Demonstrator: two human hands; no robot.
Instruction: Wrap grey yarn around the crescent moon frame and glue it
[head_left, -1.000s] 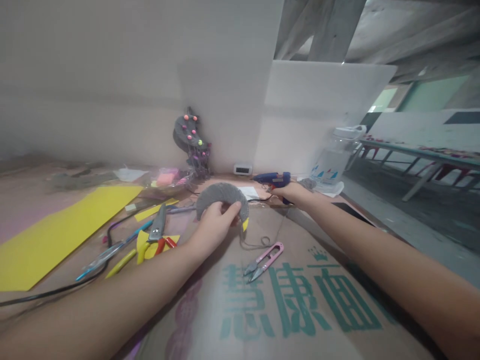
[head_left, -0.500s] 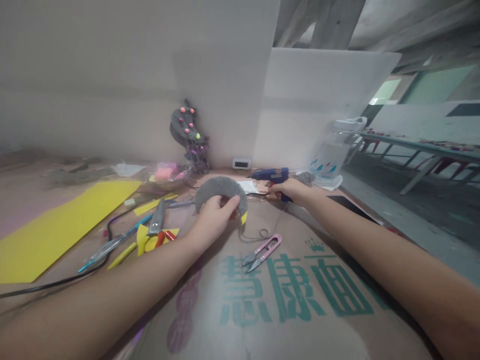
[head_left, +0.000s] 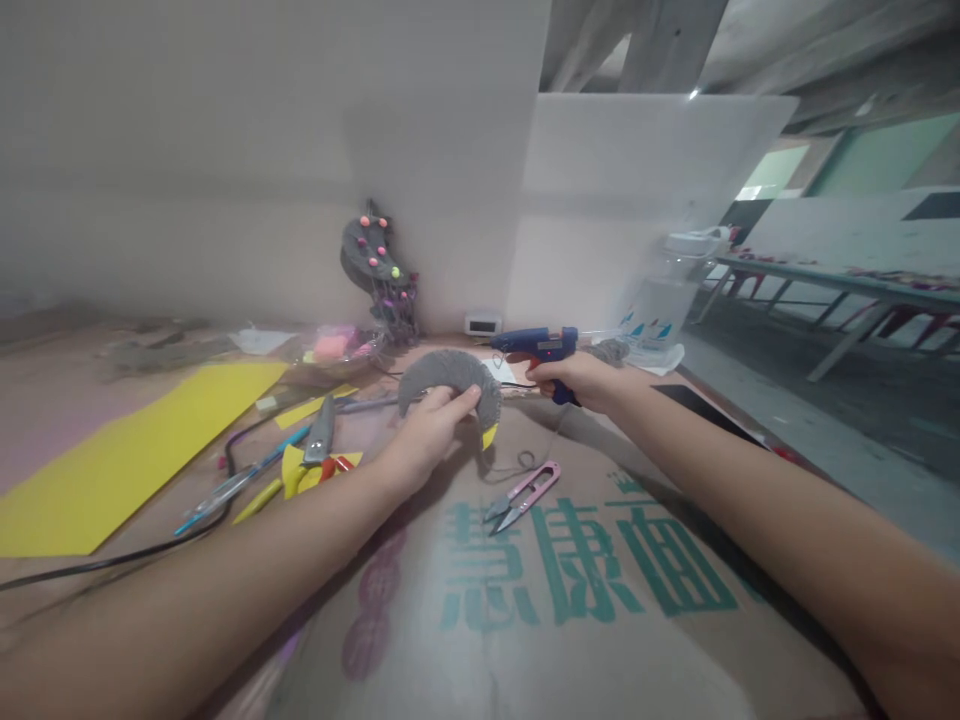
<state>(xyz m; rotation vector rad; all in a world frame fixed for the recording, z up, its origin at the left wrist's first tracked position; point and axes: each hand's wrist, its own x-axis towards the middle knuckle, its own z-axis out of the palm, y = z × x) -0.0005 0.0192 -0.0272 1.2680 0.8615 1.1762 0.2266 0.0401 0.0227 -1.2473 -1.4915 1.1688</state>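
My left hand (head_left: 444,422) pinches a grey yarn-wrapped crescent (head_left: 442,367) whose lower right tip shows bare yellow. A strand of grey yarn (head_left: 495,470) trails from that tip onto the cardboard. In my right hand (head_left: 574,377) is a blue hot glue gun (head_left: 536,343), its fingers closed round the handle and its nozzle pointing left, just above and right of the crescent. Pink thread snips (head_left: 529,494) lie on the cardboard below both hands. Behind the glue gun sits a small grey yarn bundle (head_left: 607,350).
Yellow sheet (head_left: 150,450), pliers (head_left: 320,432) and a blue pen-like tool (head_left: 240,480) lie left, with a black cable (head_left: 112,567). At the back stand a decorated grey moon (head_left: 364,255), a small white display (head_left: 482,325) and a clear bottle (head_left: 660,295).
The glue gun has risen slightly and tipped more level, its nozzle moving a little left. The crescent has shifted slightly right in my left hand. The camera view has moved a little.
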